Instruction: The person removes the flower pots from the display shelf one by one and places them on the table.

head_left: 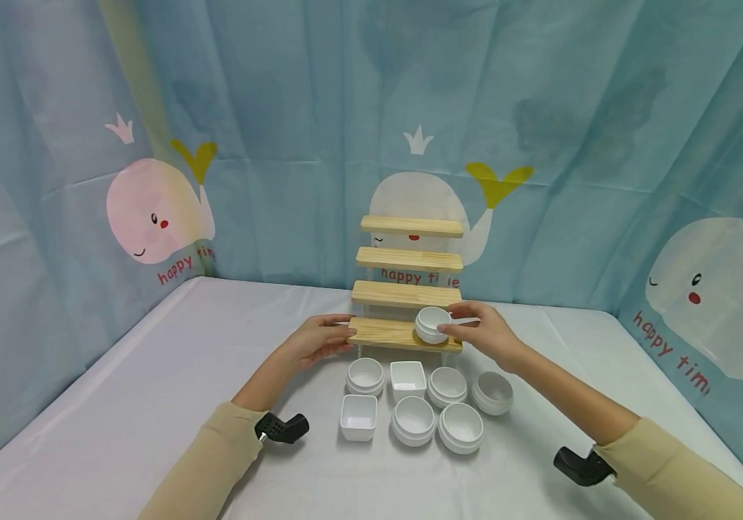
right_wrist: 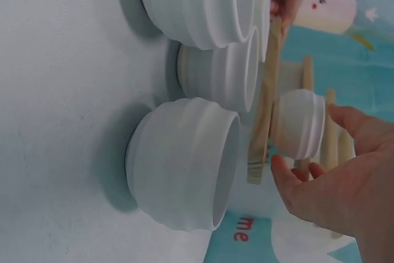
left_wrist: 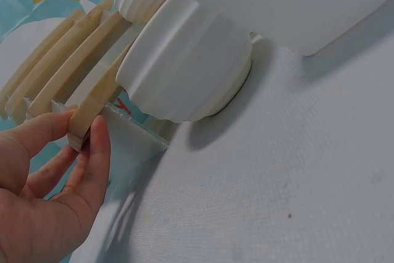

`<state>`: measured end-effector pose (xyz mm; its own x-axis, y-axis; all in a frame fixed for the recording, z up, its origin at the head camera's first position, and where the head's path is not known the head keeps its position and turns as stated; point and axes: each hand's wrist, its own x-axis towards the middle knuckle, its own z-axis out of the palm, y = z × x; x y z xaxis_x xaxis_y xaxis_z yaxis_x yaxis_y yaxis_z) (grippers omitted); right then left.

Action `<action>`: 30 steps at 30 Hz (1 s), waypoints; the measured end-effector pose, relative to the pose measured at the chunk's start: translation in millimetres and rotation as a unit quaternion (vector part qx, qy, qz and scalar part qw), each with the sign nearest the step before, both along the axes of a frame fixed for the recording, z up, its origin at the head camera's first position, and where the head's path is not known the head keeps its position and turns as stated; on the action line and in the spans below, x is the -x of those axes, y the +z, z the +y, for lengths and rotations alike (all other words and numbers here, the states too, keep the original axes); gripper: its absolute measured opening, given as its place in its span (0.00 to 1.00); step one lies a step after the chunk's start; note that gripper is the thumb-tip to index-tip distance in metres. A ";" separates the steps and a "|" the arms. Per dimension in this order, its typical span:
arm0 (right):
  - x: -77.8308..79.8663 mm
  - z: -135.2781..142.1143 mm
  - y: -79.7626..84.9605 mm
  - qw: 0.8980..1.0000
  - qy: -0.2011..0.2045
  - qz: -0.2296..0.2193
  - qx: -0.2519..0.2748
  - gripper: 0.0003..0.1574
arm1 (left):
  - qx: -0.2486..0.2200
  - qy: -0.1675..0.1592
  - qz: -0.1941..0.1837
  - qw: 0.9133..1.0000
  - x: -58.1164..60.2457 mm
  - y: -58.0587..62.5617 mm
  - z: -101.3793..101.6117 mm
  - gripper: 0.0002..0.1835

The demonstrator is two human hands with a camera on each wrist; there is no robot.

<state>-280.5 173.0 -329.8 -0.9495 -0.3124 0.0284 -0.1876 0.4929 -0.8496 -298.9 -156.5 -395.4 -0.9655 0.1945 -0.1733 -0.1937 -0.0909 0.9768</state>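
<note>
A four-tier stepped stand with pale wooden boards stands at the back of the table. My left hand [head_left: 323, 338] pinches the left end of its lowest board [head_left: 380, 333], thumb above and fingers beneath in the left wrist view. On the right part of that board sits a small round white pot [head_left: 432, 326] with a ridged side. At its right side is my right hand [head_left: 484, 334], holding it between thumb and fingers. The right wrist view has the thumb at the rim of this pot [right_wrist: 300, 124] and the fingertips low on its side.
In front of the stand, several white pots are grouped on the white cloth; two are square, like the near-left square pot [head_left: 358, 417]. The rightmost round pot [head_left: 493, 393] lies under my right forearm's side. A blue whale-print curtain [head_left: 287, 209] hangs behind.
</note>
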 end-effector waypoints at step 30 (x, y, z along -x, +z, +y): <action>-0.4 -25.5 -15.0 0.997 -0.063 -0.012 0.032 0.40 | -0.005 -0.002 -0.003 1.000 -1.7 1.8 -0.5 0.31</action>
